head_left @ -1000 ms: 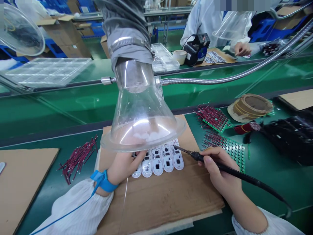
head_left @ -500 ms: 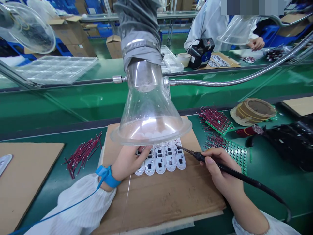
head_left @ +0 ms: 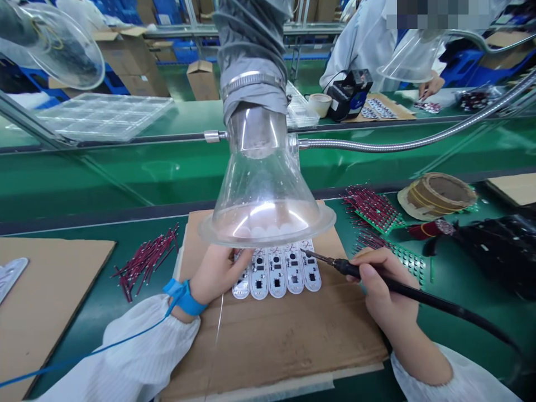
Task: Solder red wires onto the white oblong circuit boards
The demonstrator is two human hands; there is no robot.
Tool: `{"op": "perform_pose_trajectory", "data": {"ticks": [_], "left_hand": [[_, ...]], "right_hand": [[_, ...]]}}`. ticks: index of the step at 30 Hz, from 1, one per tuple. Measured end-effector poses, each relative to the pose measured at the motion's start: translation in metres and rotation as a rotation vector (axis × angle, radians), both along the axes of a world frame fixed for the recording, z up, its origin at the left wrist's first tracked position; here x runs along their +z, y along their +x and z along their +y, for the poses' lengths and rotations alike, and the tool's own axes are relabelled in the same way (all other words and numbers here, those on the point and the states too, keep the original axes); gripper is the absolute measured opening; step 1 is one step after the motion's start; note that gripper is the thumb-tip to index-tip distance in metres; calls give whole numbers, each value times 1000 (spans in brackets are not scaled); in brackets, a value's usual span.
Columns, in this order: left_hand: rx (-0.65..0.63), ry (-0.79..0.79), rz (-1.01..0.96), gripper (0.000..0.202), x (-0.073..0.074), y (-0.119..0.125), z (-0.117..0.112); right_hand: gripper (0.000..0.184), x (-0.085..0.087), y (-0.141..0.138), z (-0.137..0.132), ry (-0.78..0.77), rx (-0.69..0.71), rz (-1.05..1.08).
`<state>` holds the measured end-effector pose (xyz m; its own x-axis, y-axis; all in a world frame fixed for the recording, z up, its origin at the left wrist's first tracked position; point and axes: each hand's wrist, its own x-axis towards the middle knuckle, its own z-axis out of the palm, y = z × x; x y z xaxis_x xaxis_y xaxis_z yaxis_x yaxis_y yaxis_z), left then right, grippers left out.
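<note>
White circuit boards (head_left: 277,272) lie on cardboard (head_left: 285,338), the right hand (head_left: 389,287) pinching a soldering iron (head_left: 342,266), its tip at the rightmost board, the left hand (head_left: 215,276) grip indeterminable behind the hood (head_left: 268,190).

Brt even lt, white glare on clear hood (head_left: 268,192), pic sl. soft

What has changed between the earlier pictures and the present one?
The left hand has shifted slightly leftward, uncovering more of the second board from the left. Since half a second ago, the co-worker's hand has lowered toward the small parts. As before, the right hand holds the soldering iron near the rightmost board.
</note>
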<state>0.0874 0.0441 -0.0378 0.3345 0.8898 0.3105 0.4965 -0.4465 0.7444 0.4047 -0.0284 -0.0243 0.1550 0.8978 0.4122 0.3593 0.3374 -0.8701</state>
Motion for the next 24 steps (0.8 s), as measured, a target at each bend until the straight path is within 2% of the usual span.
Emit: {"op": "perform_pose_trajectory", "data": {"ticks": [12, 20, 24], "left_hand": [[-40, 38, 55, 13, 4, 0, 0], [-35, 53, 68, 11, 5, 1, -1], [-3, 31, -1, 12, 4, 0, -1]], "right_hand": [[24, -11, 4, -3, -57, 46, -217], [20, -12, 5, -5, -49, 46, -223], [21, -8, 3, -5, -25, 20, -94]]}}
